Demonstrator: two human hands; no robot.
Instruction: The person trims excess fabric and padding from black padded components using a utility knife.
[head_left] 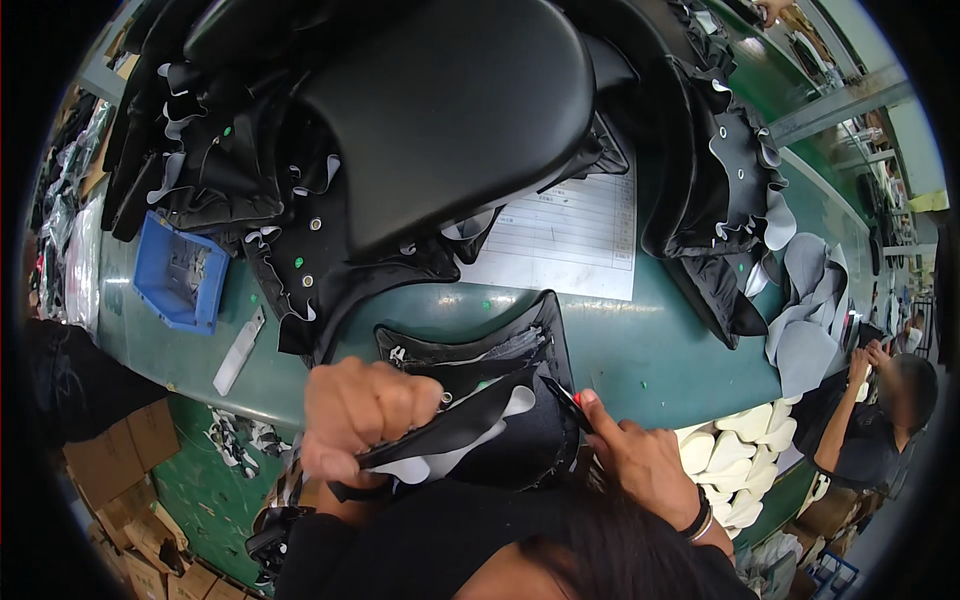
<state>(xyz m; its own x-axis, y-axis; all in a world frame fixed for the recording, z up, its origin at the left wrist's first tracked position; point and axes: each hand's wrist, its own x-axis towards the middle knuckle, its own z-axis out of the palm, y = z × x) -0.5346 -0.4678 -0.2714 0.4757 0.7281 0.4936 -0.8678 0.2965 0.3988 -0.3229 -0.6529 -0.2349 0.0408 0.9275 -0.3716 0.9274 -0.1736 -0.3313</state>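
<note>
A black leather-like cover piece [475, 350] with a zipper-like strip and pale fabric flaps lies at the near edge of the green table, partly over my lap. My left hand [365, 415] is closed in a fist on the cover's raised edge, beside a metal eyelet. On the cover's right side, my right hand [645, 465] grips a small dark pointed tool [560, 390] with a red part at the fingers. Its tip touches or nearly touches the cover; its exact kind is unclear. Beyond the hands sits a large smooth black padded seat [460, 110].
A blue bin [213, 300] and a pale flat strip [240, 350] are at the left. Black covers [720, 190] and grey fabric pieces [805, 310] lie right; a printed sheet [570, 255] lies mid-table. Cream shaped pieces [740, 460] are stacked below right. Another person [860, 440] works at far right.
</note>
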